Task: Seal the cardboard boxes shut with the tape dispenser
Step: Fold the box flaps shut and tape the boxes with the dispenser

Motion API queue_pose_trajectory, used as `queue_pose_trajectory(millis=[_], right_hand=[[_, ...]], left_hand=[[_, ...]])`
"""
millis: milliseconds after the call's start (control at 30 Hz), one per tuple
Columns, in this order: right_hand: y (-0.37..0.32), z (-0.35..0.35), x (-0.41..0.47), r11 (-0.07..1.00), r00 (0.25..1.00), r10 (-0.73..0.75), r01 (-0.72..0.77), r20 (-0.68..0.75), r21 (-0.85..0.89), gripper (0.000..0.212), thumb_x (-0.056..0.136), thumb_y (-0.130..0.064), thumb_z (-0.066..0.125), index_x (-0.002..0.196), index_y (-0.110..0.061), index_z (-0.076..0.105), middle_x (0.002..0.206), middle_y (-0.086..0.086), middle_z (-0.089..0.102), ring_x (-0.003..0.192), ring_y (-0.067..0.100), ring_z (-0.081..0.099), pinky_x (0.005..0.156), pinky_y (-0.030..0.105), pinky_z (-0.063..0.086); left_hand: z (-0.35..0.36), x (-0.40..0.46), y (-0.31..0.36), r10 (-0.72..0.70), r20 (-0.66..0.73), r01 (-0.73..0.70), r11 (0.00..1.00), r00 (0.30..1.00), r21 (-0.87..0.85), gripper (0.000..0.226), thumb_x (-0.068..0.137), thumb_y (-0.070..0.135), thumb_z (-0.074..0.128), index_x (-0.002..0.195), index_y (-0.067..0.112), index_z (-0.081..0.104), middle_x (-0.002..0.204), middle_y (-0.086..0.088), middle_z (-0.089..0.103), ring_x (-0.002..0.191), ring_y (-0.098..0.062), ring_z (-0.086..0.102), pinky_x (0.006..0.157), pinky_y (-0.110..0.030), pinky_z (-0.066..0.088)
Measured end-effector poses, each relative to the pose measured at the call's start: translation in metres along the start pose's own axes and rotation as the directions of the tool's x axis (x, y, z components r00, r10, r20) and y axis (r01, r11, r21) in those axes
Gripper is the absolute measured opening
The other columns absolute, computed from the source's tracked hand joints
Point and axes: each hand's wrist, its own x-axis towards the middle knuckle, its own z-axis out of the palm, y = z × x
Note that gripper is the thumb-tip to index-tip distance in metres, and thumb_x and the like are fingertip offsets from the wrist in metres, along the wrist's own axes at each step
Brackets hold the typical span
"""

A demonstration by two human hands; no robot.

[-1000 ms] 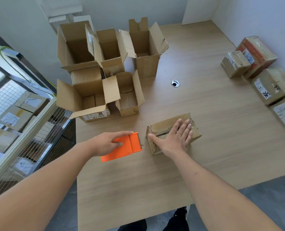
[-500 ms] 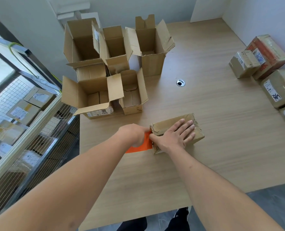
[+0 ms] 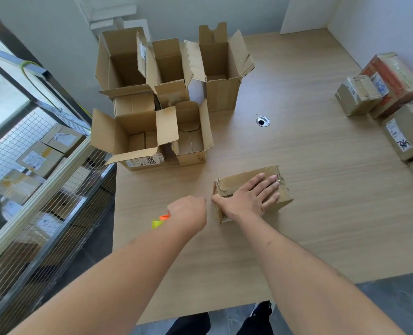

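— Pale wood-grain tabletop under a white wall. What sits nearest you on it?

— Close to the near edge, my left hand is curled into a fist around the orange plastic tape dispenser. Only a sliver of orange and a yellow-green bit poke out at the wrist side; the rest is hidden under my knuckles.

— And the other hand?

— My right hand lies flat, fingers straight and spread, pressing down on the small closed brown cardboard box. The thumb points left, along the box's left end. My left fist is just beside that end; I cannot tell whether it touches the box.

— Where is that box on the table?

— Roughly mid-table, a little toward the near edge, lying at a slight angle.

— Further back?

— A round metal cable hole lies past the box. Toward the far left corner stands a cluster of open cardboard boxes, flaps up, the taller ones behind. Along the right edge lie taped cardboard parcels with white labels.

— Off the table?

— To the left, a wire-mesh rack holds more labelled parcels.
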Motion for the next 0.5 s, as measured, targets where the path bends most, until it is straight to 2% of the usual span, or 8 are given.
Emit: queue_pose_trajectory(millis=[67, 167, 233, 333, 400, 500], right_hand=[[0.002, 0.002, 0.001, 1.000, 1.000, -0.012, 0.012, 0.003, -0.008, 0.158, 0.052, -0.088, 0.053, 0.151, 0.005, -0.028, 0.156, 0.034, -0.034, 0.144, 0.047, -0.035, 0.118, 0.062, -0.015], [0.010, 0.000, 0.003, 0.994, 0.996, -0.090, 0.090, 0.002, -0.061, 0.160, 0.050, -0.088, 0.056, 0.151, 0.004, -0.028, 0.156, 0.034, -0.034, 0.145, 0.047, -0.034, 0.119, 0.062, -0.014], [0.017, -0.004, 0.007, 0.957, 0.968, -0.249, 0.250, 0.022, -0.147, 0.157, 0.053, -0.087, 0.058, 0.153, 0.000, -0.027, 0.157, 0.030, -0.034, 0.146, 0.044, -0.035, 0.119, 0.062, -0.014], [0.021, -0.013, 0.006, 0.828, 0.864, -0.496, 0.500, 0.082, -0.255, 0.148, 0.056, -0.080, 0.065, 0.157, -0.018, -0.022, 0.159, 0.022, -0.038, 0.145, 0.039, -0.039, 0.117, 0.063, -0.019], [0.017, -0.015, 0.002, 0.762, 0.814, -0.575, 0.568, 0.080, -0.311, 0.139, 0.058, -0.073, 0.071, 0.159, -0.027, -0.013, 0.162, 0.019, -0.026, 0.150, 0.041, -0.026, 0.119, 0.060, -0.009], [0.011, -0.015, -0.005, 0.682, 0.747, -0.661, 0.636, 0.068, -0.361, 0.125, 0.066, -0.060, 0.078, 0.160, -0.027, 0.002, 0.160, 0.016, 0.011, 0.150, 0.041, 0.008, 0.122, 0.048, 0.016]], left_hand=[[0.002, 0.002, -0.014, 0.013, -0.018, -0.013, 1.000, 1.000, -0.015, 0.044, 0.095, 0.022, 0.055, 0.137, 0.032, 0.046, 0.127, -0.007, 0.060, 0.115, -0.032, 0.061, 0.079, -0.038, 0.044], [-0.005, 0.003, -0.038, 0.047, -0.100, -0.057, 0.993, 0.994, -0.107, 0.063, 0.102, 0.025, 0.048, 0.155, 0.040, 0.020, 0.128, -0.011, 0.059, 0.113, -0.034, 0.060, 0.081, -0.040, 0.048], [-0.008, 0.000, -0.056, 0.070, -0.165, -0.100, 0.978, 0.984, -0.183, 0.064, 0.105, 0.031, 0.043, 0.159, 0.040, 0.010, 0.129, -0.015, 0.060, 0.112, -0.035, 0.060, 0.085, -0.041, 0.051], [-0.006, -0.010, -0.080, 0.105, -0.264, -0.173, 0.952, 0.959, -0.251, 0.065, 0.107, 0.036, 0.043, 0.159, 0.042, 0.005, 0.128, -0.014, 0.062, 0.108, -0.033, 0.062, 0.088, -0.042, 0.051], [-0.001, -0.019, -0.093, 0.127, -0.338, -0.231, 0.929, 0.933, -0.290, 0.066, 0.107, 0.035, 0.044, 0.159, 0.043, 0.004, 0.127, -0.010, 0.063, 0.107, -0.031, 0.062, 0.090, -0.042, 0.051], [0.008, -0.033, -0.109, 0.156, -0.477, -0.356, 0.861, 0.865, -0.363, 0.069, 0.105, 0.031, 0.051, 0.159, 0.044, 0.010, 0.125, -0.006, 0.061, 0.104, -0.026, 0.060, 0.090, -0.041, 0.049]])
